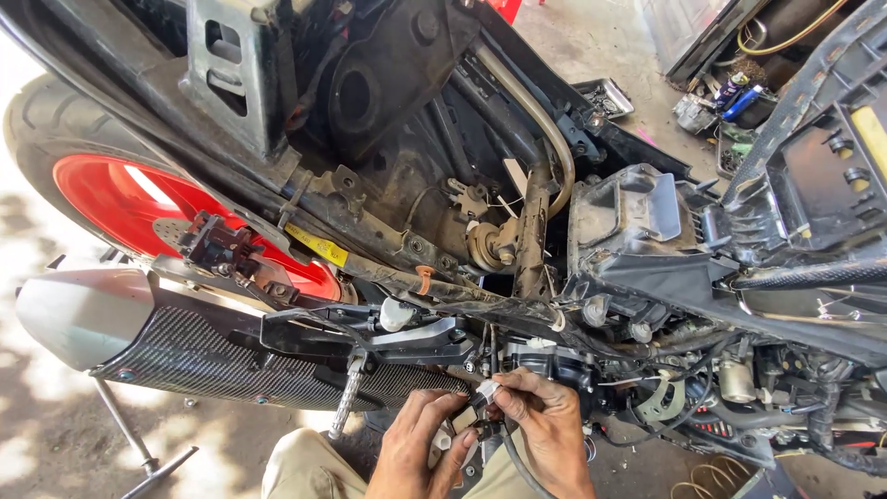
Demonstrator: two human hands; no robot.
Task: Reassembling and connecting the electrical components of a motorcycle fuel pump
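Reaching up from the bottom edge, both hands meet below a stripped motorcycle's frame [517,231]. Left hand [420,444] and right hand [545,420] curl narrowly, fingertips pinching a small white connector [487,392] on a black cable [517,462], just beside the exhaust [212,356].

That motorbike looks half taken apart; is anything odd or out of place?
Yes: the motorbike has its bodywork off, leaving the frame, wiring and grimy internals bare. Both hands pinch a small connector on a loose cable.
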